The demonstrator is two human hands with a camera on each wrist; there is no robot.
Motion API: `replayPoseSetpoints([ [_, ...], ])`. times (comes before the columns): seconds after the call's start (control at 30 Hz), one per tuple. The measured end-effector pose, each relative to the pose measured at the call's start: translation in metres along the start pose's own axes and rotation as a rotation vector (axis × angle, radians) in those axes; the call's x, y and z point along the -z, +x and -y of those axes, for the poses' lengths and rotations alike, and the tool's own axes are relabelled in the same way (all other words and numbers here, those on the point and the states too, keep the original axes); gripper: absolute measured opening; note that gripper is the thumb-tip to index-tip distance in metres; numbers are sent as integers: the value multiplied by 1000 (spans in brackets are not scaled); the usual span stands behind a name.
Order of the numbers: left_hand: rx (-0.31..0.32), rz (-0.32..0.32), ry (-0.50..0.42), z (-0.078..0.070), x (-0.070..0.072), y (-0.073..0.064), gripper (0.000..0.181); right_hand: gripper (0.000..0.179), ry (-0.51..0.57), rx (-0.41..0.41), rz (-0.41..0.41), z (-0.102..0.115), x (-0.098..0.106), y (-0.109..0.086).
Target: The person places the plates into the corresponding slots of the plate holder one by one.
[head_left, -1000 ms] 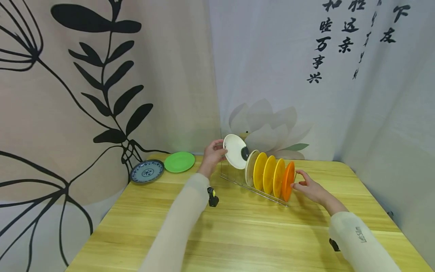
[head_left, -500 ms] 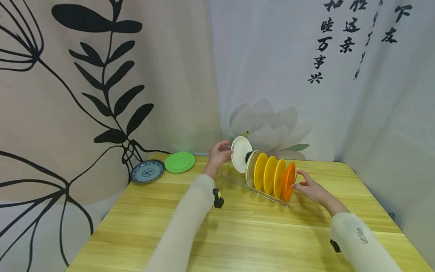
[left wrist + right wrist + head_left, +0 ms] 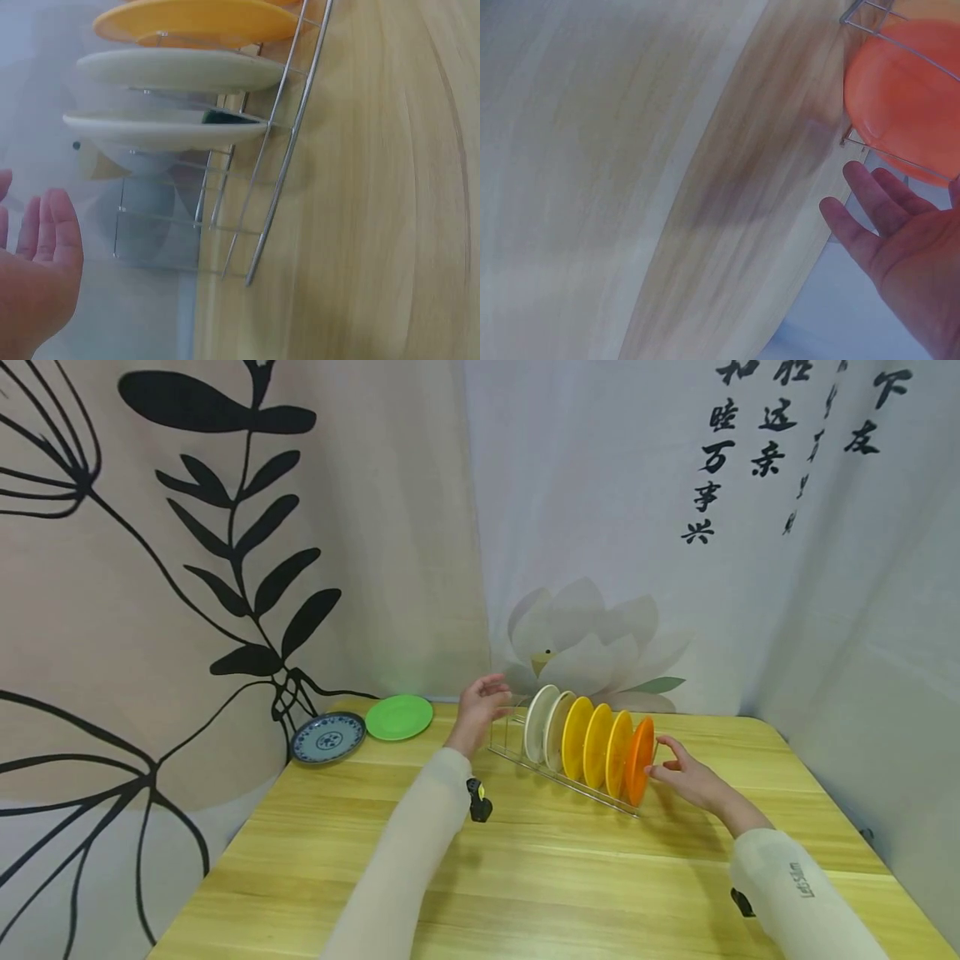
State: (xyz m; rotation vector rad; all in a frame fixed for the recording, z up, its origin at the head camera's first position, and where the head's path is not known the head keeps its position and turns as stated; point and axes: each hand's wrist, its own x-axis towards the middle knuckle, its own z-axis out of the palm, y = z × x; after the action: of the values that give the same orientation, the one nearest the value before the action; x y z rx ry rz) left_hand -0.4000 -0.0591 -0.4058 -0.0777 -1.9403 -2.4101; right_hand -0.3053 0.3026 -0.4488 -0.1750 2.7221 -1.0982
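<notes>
Six plates stand on edge in the wire rack (image 3: 262, 240), probably because its cross wires keep each one upright and apart: at the left end the white plate (image 3: 536, 727), then a cream plate (image 3: 557, 732), three yellow plates (image 3: 597, 747) and, rightmost, the orange plate (image 3: 640, 760); the left hand (image 3: 481, 706) holds nothing, its fingers loosely bent just left of the white plate and apart from it; the right hand (image 3: 690, 777) is at the rack's right end beside the orange plate, presumably to steady the rack, though I cannot tell whether thumb and finger pinch the wire; the hands are well apart, with the row between them; far left on the table (image 3: 525, 877) lie a blue-patterned plate (image 3: 328, 737) and a green plate (image 3: 399, 717), almost touching; the left hand and sleeve (image 3: 408, 852) come between these and the rack, and the printed curtain (image 3: 405, 568) limits room behind
</notes>
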Motion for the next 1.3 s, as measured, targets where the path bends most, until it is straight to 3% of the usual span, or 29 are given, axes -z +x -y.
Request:
replayPoseSetpoints([
  [0.33,15,-99,3,5,39,-2,41,83,5,8,3,1,0,-1],
  [0.57,43,-268,-24,6,83,-7,45,82,-5,-6,-4,1,0,-1],
  [0.8,71,-477,-10,4,132,-14,50,81,-4,-1,-10,2,0,0],
  [1.07,81,-611,62,3,182,-29,52,81,-6,0,-15,2,0,0],
  [1.3,134,-781,93,4,216,-43,56,82,-10,-3,-10,2,0,-2],
])
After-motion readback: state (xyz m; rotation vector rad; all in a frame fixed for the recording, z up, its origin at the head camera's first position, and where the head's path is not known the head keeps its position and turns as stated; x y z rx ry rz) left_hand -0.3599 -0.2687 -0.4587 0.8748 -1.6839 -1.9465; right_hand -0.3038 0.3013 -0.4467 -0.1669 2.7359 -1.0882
